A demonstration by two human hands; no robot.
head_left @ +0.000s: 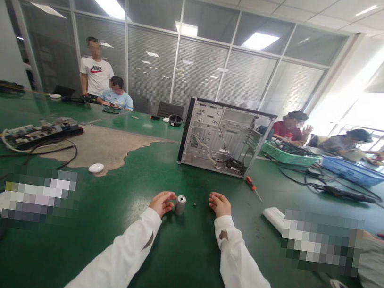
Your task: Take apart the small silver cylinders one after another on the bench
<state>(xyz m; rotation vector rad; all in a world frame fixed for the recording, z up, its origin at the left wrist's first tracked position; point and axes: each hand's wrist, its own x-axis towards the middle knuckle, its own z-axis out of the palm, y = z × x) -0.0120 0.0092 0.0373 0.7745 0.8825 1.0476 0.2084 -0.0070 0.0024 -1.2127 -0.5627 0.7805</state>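
Note:
My left hand [162,203] rests just left of a small upright silver cylinder [180,206] with dark marks on its top. The fingers are half bent and apart; their tips come close to the cylinder's side, and I cannot tell whether they touch it. A tiny dark piece [195,205] lies on the green table [183,257] to the right of the cylinder. Beyond it, my right hand [219,205] hovers or rests over the table with loosely bent fingers and nothing visible in them. Both arms wear white sleeves.
Ahead stands an opened computer case [226,139], with an orange-handled screwdriver [253,188] by its right corner. A circuit assembly [43,132] with cables and a white oval object [96,168] lie left. Green [292,155] and blue baskets [354,174] stand right. Several people sit or stand around.

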